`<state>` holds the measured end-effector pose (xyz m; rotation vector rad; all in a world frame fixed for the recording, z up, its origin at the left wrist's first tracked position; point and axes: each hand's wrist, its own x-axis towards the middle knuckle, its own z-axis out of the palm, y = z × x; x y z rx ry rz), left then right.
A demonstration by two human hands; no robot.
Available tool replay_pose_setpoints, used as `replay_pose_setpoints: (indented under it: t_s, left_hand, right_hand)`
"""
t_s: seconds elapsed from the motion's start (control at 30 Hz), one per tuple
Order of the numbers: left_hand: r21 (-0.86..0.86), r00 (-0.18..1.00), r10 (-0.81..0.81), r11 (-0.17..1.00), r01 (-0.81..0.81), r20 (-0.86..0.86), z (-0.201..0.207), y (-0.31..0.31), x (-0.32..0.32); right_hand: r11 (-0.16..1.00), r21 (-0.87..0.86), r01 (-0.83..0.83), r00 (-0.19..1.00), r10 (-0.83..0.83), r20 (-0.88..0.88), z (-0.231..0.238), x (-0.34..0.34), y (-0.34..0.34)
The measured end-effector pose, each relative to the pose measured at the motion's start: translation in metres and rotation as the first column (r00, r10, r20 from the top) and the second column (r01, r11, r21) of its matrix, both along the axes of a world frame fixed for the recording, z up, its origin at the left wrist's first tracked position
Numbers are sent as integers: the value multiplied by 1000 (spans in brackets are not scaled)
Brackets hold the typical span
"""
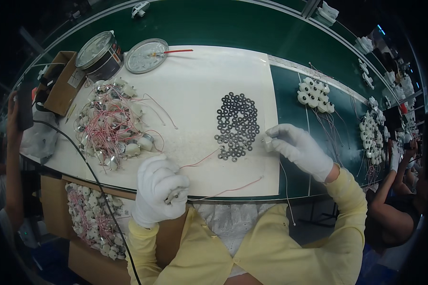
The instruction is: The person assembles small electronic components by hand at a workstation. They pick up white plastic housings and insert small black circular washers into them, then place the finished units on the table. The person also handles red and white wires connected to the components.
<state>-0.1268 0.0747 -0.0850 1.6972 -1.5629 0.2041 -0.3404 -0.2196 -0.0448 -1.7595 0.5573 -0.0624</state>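
My left hand (160, 190), in a white glove, is closed in front of the table's near edge. Its fingers wrap round a small metal-and-white motor (176, 194), mostly hidden by the glove. Red and white wires (202, 163) run from beside this hand across the white sheet. My right hand (299, 148), also gloved, pinches a small white motor-like part (269, 144) with a thin pin pointing left. A pale wire (286, 190) hangs below it over the table edge. Just left of that part lie many small dark rings (237, 124), spread flat in a patch.
A tangled heap of wired motors (111, 121) covers the sheet's left side. Behind it stand a tin (99, 54) and a round lid (146, 57) with a red-handled stick. White motors (315, 94) sit in rows at right. A filled box (92, 218) is below left; a black cable crosses there.
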Motion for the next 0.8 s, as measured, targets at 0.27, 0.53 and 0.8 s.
replay_pose_setpoints:
  t_s: [0.27,0.53,0.8]
  left_hand:
    - [-162,820,-166,983,91,-548,-9,15,13]
    - [-191,675,-192,979,77,-712,-6,17,12]
    - [-96,778,-139,990,101,-613,-8,16,16]
  right_hand:
    - [673,-718,-180,976,212,-45,12,10,6]
    - [812,-559,-167,984,169,-49,16,14,16]
    - [818,-546,-179,955,278,104,-1,14,9]
